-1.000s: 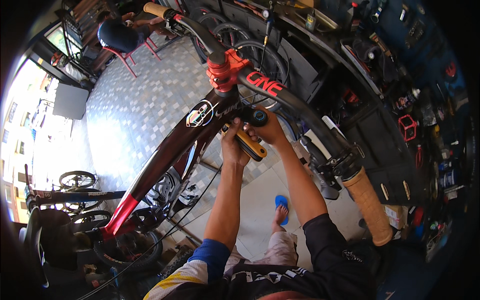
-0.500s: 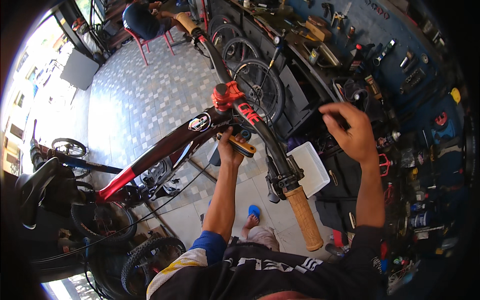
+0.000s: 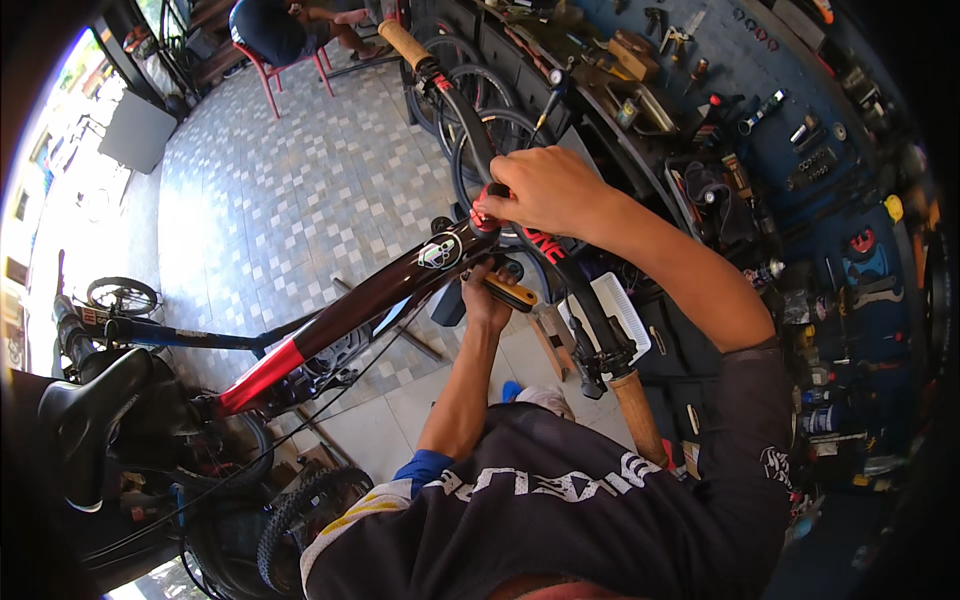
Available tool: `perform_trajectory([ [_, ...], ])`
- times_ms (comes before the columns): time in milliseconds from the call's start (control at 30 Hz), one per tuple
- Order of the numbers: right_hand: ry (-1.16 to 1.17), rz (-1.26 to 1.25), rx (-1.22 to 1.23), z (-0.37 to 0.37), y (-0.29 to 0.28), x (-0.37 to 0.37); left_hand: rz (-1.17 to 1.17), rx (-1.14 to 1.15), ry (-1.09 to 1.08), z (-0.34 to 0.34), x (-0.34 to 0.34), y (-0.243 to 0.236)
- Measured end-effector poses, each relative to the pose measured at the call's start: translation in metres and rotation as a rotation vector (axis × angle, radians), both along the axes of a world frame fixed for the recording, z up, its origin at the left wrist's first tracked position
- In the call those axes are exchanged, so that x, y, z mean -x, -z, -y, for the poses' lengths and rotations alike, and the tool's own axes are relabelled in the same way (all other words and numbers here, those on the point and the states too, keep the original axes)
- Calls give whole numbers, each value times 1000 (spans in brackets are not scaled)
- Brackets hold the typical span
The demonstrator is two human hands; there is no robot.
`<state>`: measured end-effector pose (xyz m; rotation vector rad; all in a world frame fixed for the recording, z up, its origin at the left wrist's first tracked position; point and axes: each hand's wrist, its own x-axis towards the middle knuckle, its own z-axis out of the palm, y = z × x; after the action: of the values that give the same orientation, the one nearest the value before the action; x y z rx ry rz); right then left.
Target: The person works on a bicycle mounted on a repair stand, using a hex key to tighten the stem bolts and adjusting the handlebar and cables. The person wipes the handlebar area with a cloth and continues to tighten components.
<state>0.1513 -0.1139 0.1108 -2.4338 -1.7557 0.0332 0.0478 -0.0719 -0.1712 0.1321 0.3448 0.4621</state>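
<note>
In front of me stands a bicycle with a dark maroon and red frame (image 3: pixel 340 296). My right hand (image 3: pixel 552 192) reaches across the black handlebar (image 3: pixel 560 268), its fingers and thumb closed on the red stem (image 3: pixel 482 218) and its top; the hand hides much of the stem. Just below the head of the frame, my left hand (image 3: pixel 486 292) grips a yellow-orange and black hand tool (image 3: pixel 512 294) with a hole at its end, perhaps a folding multi-tool. A tan grip (image 3: pixel 640 412) covers the near end of the bar, beside the brake lever (image 3: pixel 590 378).
A white plastic basket (image 3: pixel 612 308) lies beyond the bar. Bicycle wheels (image 3: pixel 505 150) line the workbench (image 3: pixel 590 100); tools hang on the blue wall (image 3: pixel 745 75). Another person (image 3: pixel 275 32) sits on a red chair (image 3: pixel 270 82). The saddle (image 3: pixel 105 415) is at the left.
My right hand has come from above the basket at the right onto the stem. My left hand keeps the tool below the frame. The view has shifted, with my body leaning forward.
</note>
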Motion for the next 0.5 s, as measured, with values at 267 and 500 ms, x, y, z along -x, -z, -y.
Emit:
perform_trajectory([
  [267, -97, 20, 167, -15, -28, 8, -23, -25, 33, -8, 4, 0],
  [500, -307, -47, 268, -19, -13, -12, -54, -5, 28, -4, 6, -3],
])
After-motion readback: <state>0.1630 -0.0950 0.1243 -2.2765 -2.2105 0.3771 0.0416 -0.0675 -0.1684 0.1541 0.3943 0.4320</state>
